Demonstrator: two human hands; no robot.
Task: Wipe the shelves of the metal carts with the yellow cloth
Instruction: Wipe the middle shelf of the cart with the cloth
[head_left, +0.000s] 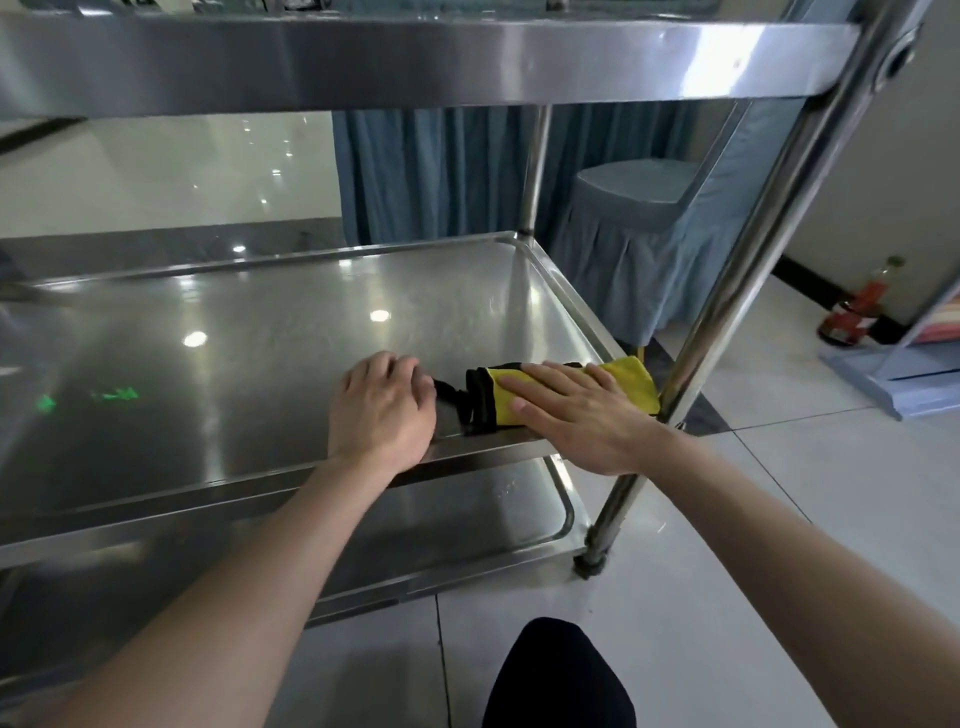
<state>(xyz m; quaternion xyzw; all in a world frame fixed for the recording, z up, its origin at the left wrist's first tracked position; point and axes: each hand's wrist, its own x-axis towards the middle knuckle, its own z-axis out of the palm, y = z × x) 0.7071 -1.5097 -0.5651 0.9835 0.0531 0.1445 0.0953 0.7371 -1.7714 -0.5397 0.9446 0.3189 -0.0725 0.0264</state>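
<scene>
The yellow cloth (631, 384) with black trim lies at the front right corner of the cart's middle shelf (270, 332). My right hand (576, 415) rests flat on top of it, palm down, pressing it against the steel. My left hand (382, 410) sits just to the left, with its fingers curled onto the cloth's black edge. The cloth's middle is hidden under my right hand. The top shelf (415, 62) runs overhead and the bottom shelf (467, 525) shows below the front rim.
The cart's front right post (727, 312) stands close to the cloth. Behind the cart are blue curtains and a blue-covered chair (634, 208). A bottle (878, 291) stands on the tiled floor at right, beside a blue stand. My knee (561, 675) is below.
</scene>
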